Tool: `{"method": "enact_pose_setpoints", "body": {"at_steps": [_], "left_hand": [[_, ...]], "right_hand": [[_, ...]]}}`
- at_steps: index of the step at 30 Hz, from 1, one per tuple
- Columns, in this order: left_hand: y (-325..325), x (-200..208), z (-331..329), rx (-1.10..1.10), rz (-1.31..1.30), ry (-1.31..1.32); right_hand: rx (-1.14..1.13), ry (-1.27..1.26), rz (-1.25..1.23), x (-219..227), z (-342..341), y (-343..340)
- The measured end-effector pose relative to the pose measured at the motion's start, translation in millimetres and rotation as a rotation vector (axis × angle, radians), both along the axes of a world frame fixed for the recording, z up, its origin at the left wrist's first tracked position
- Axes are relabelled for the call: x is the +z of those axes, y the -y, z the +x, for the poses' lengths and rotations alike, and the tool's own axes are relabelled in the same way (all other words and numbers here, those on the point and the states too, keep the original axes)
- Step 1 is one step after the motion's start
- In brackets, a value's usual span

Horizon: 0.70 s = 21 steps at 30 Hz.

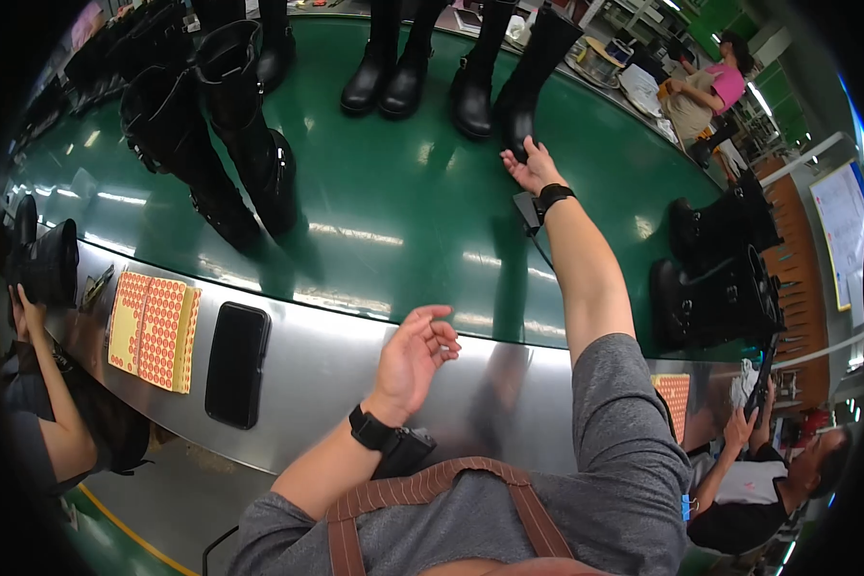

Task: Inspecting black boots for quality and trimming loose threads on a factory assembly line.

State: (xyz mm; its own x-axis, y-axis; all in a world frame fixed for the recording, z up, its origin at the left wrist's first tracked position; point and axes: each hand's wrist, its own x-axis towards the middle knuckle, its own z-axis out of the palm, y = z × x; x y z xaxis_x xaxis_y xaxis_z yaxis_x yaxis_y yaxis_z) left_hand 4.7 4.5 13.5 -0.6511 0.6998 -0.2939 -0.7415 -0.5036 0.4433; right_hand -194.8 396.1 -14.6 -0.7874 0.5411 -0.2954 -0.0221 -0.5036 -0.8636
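My right hand (pixel 531 168) reaches out across the green surface, palm up with the fingers apart. Its fingertips are at the toe of a tall black boot (pixel 533 72); whether they touch it I cannot tell. Just left of that stands another black boot (pixel 473 91). Nearer my body, my left hand (pixel 411 363) hovers over the metal edge (pixel 331 394), fingers loosely bent and apart, holding nothing. A black strap with a small device is on each wrist.
More black boots (pixel 394 82) stand at the back, and a buckled pair (pixel 245 144) leans at the left. Another pair (pixel 715 298) lies at the right. A phone (pixel 237 365) and a sticker stack (pixel 149 331) lie on the metal edge. Other people work on both sides.
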Motion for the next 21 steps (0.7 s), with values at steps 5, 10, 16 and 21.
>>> {"method": "enact_pose_setpoints", "body": {"at_steps": [5, 10, 16, 21], "left_hand": [[4, -2, 4, 0.023, -0.04, -0.059], [-8, -3, 1, -0.022, -0.035, -0.079], [-5, -12, 4, -0.011, -0.019, -0.097], [-9, -18, -1, -0.012, -0.04, -0.141]], "right_hand": [[0.143, 0.112, 0.059, -10, -62, -14], [0.039, 0.215, 0.187, -9, -32, 3], [0.38, 0.356, 0.943, 23, 55, 54], [0.084, 0.661, 1.869, 166, 211, 59]]}}
